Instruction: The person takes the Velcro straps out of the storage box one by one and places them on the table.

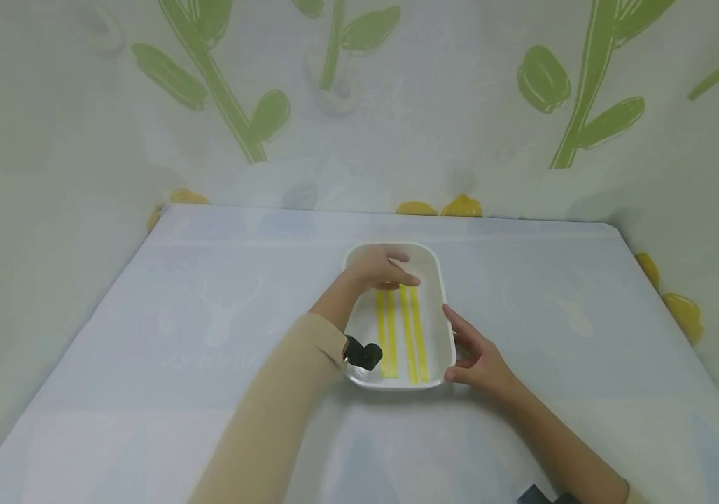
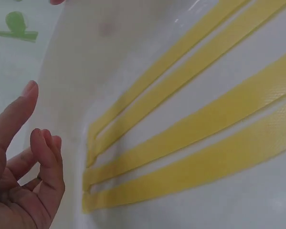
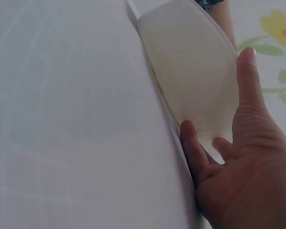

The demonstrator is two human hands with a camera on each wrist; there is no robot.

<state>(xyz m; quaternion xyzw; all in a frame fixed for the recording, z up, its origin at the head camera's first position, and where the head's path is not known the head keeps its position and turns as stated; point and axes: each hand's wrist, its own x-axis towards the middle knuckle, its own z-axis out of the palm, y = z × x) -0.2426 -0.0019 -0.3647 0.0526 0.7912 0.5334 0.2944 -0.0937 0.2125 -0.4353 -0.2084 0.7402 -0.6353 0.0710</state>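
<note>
A white rounded rectangular tray lies lengthwise in front of me, with several yellow strips running along its floor. In the left wrist view, the ends of the strips bend up where floor meets wall. My left hand reaches over the tray's far part, its fingers above the strip ends. That hand shows loosely bent fingers with nothing between them. At the tray's right side is my right hand, thumb and fingers spread against the rim. The right wrist view has its fingertips on the outer wall.
A pale patterned cloth covers the table. Behind and at the sides hangs a curtain with green leaves and yellow flowers. A dark strap with a small camera sits on the left wrist, over the tray's near left corner.
</note>
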